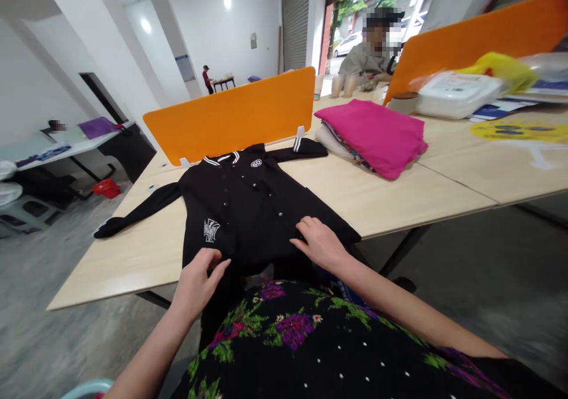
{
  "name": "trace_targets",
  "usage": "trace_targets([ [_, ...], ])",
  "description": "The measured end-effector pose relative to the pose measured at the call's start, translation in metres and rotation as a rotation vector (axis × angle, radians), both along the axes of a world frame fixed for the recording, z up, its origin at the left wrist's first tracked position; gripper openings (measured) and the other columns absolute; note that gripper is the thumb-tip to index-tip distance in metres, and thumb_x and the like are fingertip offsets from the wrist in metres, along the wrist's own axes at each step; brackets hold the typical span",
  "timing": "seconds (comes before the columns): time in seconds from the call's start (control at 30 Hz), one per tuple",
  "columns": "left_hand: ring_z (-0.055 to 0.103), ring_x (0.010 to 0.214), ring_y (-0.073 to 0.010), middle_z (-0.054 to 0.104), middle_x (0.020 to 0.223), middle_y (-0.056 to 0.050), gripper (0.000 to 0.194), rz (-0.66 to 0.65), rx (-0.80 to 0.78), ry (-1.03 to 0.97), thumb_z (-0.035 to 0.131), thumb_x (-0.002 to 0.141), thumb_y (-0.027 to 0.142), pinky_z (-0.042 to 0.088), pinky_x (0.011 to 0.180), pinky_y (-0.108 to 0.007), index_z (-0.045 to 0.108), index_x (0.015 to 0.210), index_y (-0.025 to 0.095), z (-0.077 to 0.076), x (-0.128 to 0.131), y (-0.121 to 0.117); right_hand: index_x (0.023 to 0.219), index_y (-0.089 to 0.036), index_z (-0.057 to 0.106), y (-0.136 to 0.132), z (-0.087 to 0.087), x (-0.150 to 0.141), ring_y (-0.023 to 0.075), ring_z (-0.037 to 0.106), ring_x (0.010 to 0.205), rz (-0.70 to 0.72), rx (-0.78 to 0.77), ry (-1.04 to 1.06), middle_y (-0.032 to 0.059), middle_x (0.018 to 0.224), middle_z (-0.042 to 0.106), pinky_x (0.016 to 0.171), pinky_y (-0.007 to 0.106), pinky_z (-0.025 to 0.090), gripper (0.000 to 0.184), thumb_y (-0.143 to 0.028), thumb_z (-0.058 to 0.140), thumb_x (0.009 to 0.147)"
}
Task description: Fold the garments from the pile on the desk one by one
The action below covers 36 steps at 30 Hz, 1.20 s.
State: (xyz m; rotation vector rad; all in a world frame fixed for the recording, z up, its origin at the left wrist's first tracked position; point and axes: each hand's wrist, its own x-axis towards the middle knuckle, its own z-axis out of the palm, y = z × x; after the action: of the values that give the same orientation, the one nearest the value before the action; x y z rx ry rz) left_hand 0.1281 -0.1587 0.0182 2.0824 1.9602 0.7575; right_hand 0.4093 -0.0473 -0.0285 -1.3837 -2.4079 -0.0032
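Note:
A black button-front jacket (248,209) lies spread face up on the light wooden table, its collar toward the orange divider. White stripes mark the collar and cuffs, and a white cross-shaped emblem (212,231) sits low on its left-hand side in view. Both sleeves stretch outward, and the bottom hem reaches the near table edge. My left hand (197,280) is over the hem's left corner, thumb and forefinger apart. On the right, my right hand (319,244) rests at the lower front of the jacket, fingers slightly bent and away from the thumb. No cloth shows pinched in either hand.
An orange divider (235,115) stands behind the jacket. Folded pink cloth (377,135) lies to the right on the table (444,195). Farther right are a white plastic container (459,94) and a yellow bag (501,70). Across the table sits another person (366,55).

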Motion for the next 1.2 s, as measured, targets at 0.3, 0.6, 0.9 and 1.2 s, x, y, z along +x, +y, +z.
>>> trace_targets([
  [0.3, 0.058, 0.102, -0.0253, 0.062, 0.109, -0.010, 0.042, 0.052, 0.115, 0.276, 0.054, 0.086, 0.049, 0.047, 0.088, -0.040, 0.056, 0.116, 0.019, -0.047, -0.018, -0.025, 0.077, -0.018, 0.056, 0.014, 0.023, 0.009, 0.0159, 0.056, 0.072, 0.027, -0.081, 0.511, 0.0026, 0.076, 0.058, 0.067, 0.026, 0.042, 0.015, -0.023, 0.048, 0.088],
  [0.6, 0.061, 0.086, -0.0234, 0.065, 0.098, -0.008, 0.030, -0.018, -0.138, 0.499, 0.050, 0.089, 0.032, 0.044, 0.078, -0.037, 0.060, 0.113, 0.016, -0.048, -0.008, -0.040, 0.087, -0.017, 0.068, 0.002, 0.037, -0.014, 0.0159, 0.061, 0.077, 0.493, -0.494, 0.326, 0.0045, 0.085, 0.068, 0.072, 0.026, 0.045, 0.019, -0.027, 0.053, 0.086],
  [0.9, 0.064, 0.086, -0.0207, 0.069, 0.087, -0.006, 0.032, 0.208, -0.107, -0.348, 0.046, 0.088, 0.043, 0.050, 0.077, -0.028, 0.063, 0.095, 0.018, -0.025, -0.006, -0.055, 0.138, -0.008, 0.049, -0.018, -0.008, -0.080, 0.0253, 0.048, 0.129, 0.705, -0.850, -0.034, 0.0162, 0.141, 0.049, 0.107, 0.033, 0.036, 0.050, -0.029, 0.046, 0.093],
  [1.2, 0.062, 0.069, -0.0170, 0.066, 0.074, -0.002, 0.038, 0.301, -0.056, -0.655, 0.066, 0.076, 0.050, 0.049, 0.058, -0.021, 0.068, 0.091, 0.016, 0.019, -0.012, -0.077, 0.130, -0.007, 0.057, -0.016, -0.002, -0.082, 0.0233, 0.054, 0.123, 0.755, -1.107, 0.125, 0.0147, 0.131, 0.059, 0.106, 0.030, 0.038, 0.044, -0.028, 0.051, 0.092],
])
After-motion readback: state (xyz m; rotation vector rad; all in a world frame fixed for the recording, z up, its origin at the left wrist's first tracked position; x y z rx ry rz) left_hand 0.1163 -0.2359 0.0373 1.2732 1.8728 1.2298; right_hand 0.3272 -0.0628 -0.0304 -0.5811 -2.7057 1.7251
